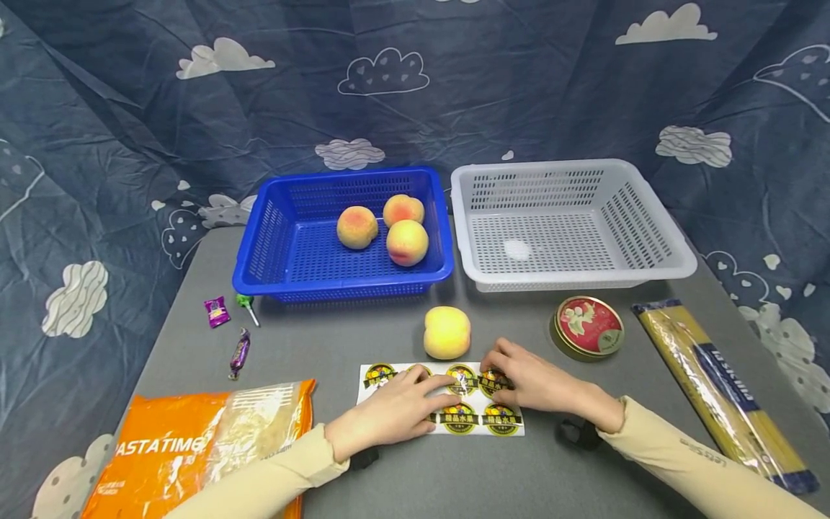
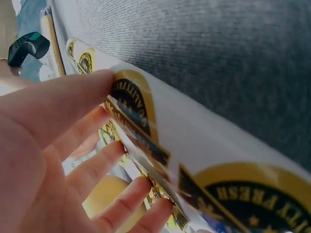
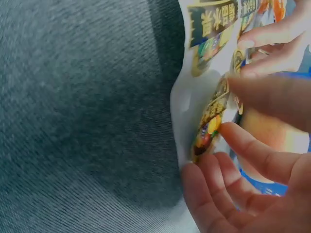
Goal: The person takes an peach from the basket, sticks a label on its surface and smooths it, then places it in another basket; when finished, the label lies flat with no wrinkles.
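A white sheet of round black-and-gold fruit stickers [image 1: 480,430] lies on the grey table in the head view. My left hand [image 1: 398,411] rests over its left half, thumb and fingers spread and touching the surface, as the left wrist view shows too. At the upper right sticker, the fingertips of my right hand [image 1: 534,378] touch the sheet. In the right wrist view, thumb and index finger stand apart on either side of that sticker [image 3: 211,124], and the sheet's edge looks wavy. A yellow peach [image 1: 447,333] sits just beyond the sheet. Both palms are hidden in the head view.
Behind stand a blue basket [image 1: 344,286] holding three peaches and a white basket [image 1: 583,276]. Right are a round red tin [image 1: 588,326] and a spaghetti pack [image 1: 723,393]. Left lie an orange pasta bag [image 1: 165,447], two purple sweets [image 1: 217,311] and a green lollipop [image 1: 246,303].
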`<state>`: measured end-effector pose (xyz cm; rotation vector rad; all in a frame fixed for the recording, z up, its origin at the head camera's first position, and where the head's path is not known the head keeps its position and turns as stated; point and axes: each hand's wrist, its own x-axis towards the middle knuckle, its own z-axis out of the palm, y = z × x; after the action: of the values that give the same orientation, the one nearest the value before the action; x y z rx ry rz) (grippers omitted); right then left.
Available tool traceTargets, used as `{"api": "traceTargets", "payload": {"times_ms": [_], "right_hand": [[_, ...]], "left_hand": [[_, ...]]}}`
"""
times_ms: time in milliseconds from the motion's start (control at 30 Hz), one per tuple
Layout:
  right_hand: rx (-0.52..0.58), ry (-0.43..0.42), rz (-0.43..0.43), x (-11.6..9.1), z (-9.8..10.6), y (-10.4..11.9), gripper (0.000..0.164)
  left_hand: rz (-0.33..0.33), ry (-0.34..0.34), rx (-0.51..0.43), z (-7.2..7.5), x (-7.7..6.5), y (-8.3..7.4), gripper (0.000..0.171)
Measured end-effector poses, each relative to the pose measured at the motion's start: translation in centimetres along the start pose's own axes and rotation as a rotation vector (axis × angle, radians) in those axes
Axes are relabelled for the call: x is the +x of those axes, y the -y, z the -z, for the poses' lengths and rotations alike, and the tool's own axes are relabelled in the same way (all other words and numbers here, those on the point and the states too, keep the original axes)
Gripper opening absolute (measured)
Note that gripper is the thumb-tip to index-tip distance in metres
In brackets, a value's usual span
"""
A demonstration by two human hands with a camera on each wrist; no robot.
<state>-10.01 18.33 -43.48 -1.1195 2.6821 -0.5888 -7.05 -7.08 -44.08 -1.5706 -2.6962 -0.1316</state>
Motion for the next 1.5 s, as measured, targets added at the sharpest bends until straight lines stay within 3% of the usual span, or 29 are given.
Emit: {"api": "traceTargets", "payload": {"times_ms": [233, 467, 633, 800, 1000, 1233, 1367, 1500], "right_hand": [[-0.031, -0.021, 0.014, 0.3, -0.2, 0.0, 0.029], [0.081, -0.066, -0.005, 0.5, 0.0, -0.5, 0.024], [0.122, -0.073, 0.059, 0.9, 1.7, -0.6, 0.021], [0.224, -0.135, 0.139, 2.6, 4.0, -0.3, 0.024], [0.300, -0.163, 0.163, 5.7, 5.6, 0.1, 0.024], [0.454, -0.100, 0.064, 9.0, 5.5, 0.4, 0.015], [0.433, -0.107, 0.043, 9.9, 4.8, 0.4, 0.014], [0.364, -0.181, 0.056, 9.9, 4.1, 0.3, 0.014]], "left_hand": [[0.051, 0.069, -0.015, 0.2, -0.1, -0.5, 0.048], [0.081, 0.102, -0.014, 0.5, -0.1, -0.8, 0.047], [0.081, 0.090, -0.024, 0.4, 0.0, -0.8, 0.048], [0.062, 0.057, -0.029, 0.5, 0.1, -0.7, 0.045], [0.036, 0.039, -0.052, 0.7, 0.5, -0.4, 0.036], [0.016, -0.053, -0.147, 2.2, 1.1, 0.5, 0.032], [0.119, -0.164, -0.273, 3.3, 1.5, 1.7, 0.028], [0.267, -0.311, -0.396, 3.7, 2.1, 3.7, 0.023]]}}
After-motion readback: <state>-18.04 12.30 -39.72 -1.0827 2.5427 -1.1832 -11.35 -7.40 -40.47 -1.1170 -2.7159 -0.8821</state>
